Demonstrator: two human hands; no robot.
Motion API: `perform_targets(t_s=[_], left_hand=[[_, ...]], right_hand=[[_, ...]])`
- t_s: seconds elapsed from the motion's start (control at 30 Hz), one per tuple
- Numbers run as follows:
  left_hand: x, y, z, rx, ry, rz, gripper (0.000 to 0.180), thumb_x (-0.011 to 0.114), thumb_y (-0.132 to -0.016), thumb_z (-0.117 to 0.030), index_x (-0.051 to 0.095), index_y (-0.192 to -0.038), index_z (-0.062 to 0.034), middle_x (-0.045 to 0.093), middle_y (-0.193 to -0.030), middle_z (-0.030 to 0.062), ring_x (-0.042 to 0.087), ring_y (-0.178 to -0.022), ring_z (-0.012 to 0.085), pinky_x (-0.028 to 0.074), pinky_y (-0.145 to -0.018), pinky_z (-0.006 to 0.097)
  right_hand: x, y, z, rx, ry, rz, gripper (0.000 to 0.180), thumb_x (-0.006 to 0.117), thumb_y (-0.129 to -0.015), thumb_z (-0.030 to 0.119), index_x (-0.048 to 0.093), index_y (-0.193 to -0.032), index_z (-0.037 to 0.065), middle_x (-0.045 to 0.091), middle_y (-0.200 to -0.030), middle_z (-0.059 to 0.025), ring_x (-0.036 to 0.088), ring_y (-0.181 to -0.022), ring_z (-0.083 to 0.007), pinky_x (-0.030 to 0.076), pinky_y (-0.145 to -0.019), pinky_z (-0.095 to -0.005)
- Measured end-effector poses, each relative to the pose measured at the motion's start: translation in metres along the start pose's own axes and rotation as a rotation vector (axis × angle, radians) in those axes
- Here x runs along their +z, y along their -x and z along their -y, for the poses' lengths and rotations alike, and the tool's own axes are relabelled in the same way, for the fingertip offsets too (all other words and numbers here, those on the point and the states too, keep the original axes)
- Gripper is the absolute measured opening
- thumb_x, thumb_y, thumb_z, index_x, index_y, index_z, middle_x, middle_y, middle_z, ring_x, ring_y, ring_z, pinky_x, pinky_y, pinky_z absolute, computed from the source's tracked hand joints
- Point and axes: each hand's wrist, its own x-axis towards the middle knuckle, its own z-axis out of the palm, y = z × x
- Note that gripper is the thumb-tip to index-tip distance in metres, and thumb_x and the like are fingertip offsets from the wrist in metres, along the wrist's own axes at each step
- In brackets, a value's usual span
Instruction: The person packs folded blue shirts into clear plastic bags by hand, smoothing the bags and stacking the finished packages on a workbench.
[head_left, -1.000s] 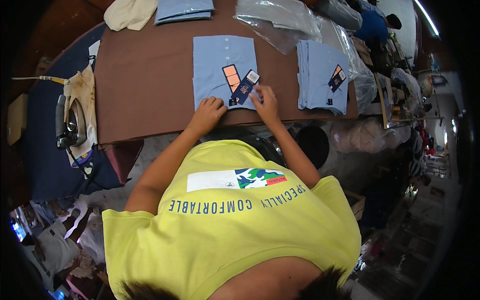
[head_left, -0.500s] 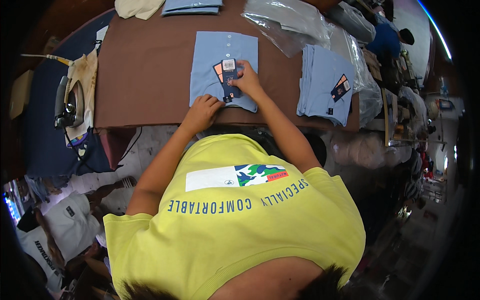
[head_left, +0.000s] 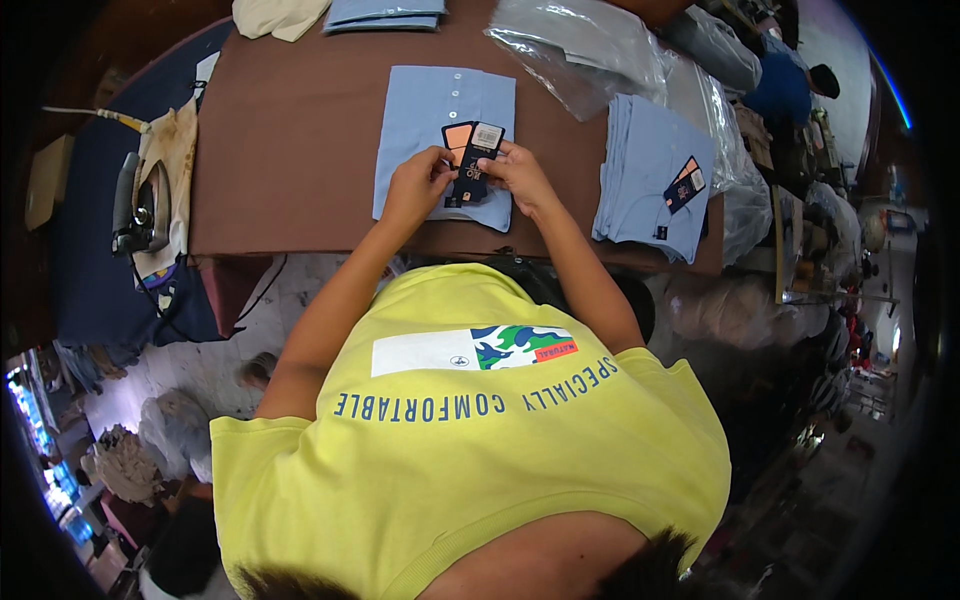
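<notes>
A folded light-blue shirt (head_left: 430, 110) with white buttons lies on the brown table (head_left: 290, 150) in front of me. Above its lower half I hold a set of hang tags (head_left: 470, 160), one dark blue and one orange. My left hand (head_left: 415, 185) pinches their left edge and my right hand (head_left: 518, 170) grips their right edge. Both hands hover over the shirt's lower part.
A stack of folded light-blue shirts (head_left: 645, 170) with tags on top lies to the right. Clear plastic bags (head_left: 590, 45) lie at the back right. An iron (head_left: 135, 205) rests on a stained cloth at the left. More folded garments (head_left: 385, 12) sit at the far edge.
My hands lifted the tags off the shirt and brought them up together over its lower half; the view has shifted slightly.
</notes>
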Motion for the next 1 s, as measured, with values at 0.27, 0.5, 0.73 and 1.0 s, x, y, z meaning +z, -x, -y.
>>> perform_targets(t_s=[0.27,0.5,0.73,1.0], left_hand=[[0.002,-0.003,0.004,-0.030,0.043,0.056,0.023,0.066,-0.079,-0.005,0.064,-0.103,-0.0058,0.062,-0.075,0.0070,0.058,-0.066,0.0143,0.046,-0.063,0.027],[-0.012,0.010,0.013,-0.043,-0.036,0.155,0.021,0.062,-0.080,-0.007,0.066,-0.101,-0.0057,0.057,-0.076,0.0097,0.055,-0.065,0.0182,0.043,-0.060,0.028],[-0.010,0.013,0.020,-0.368,0.432,0.243,0.015,0.061,-0.087,-0.011,0.065,-0.096,0.0008,0.057,-0.076,-0.0019,0.047,-0.064,0.0044,0.039,-0.059,0.020],[-0.013,0.001,0.027,-0.420,0.371,0.293,0.019,0.064,-0.084,-0.013,0.065,-0.098,-0.0004,0.063,-0.072,0.0015,0.054,-0.065,0.0050,0.042,-0.059,0.020]], right_hand=[[0.004,0.003,0.000,0.009,-0.051,-0.082,0.035,0.063,-0.080,0.001,0.055,-0.114,0.005,0.066,-0.096,-0.0046,0.063,-0.083,-0.0124,0.052,-0.069,-0.0284],[-0.013,0.006,-0.006,0.074,-0.240,-0.193,0.026,0.065,-0.079,0.002,0.058,-0.103,0.009,0.065,-0.090,-0.0029,0.061,-0.073,-0.0101,0.046,-0.060,-0.0235],[-0.008,0.011,0.001,-0.045,-0.289,-0.165,0.027,0.063,-0.083,0.006,0.054,-0.109,0.009,0.065,-0.096,-0.0032,0.060,-0.084,-0.0105,0.047,-0.069,-0.0247],[-0.002,0.000,0.016,-0.050,-0.220,-0.162,0.033,0.063,-0.084,0.007,0.051,-0.114,0.008,0.063,-0.100,-0.0034,0.061,-0.084,-0.0107,0.050,-0.064,-0.0242]])
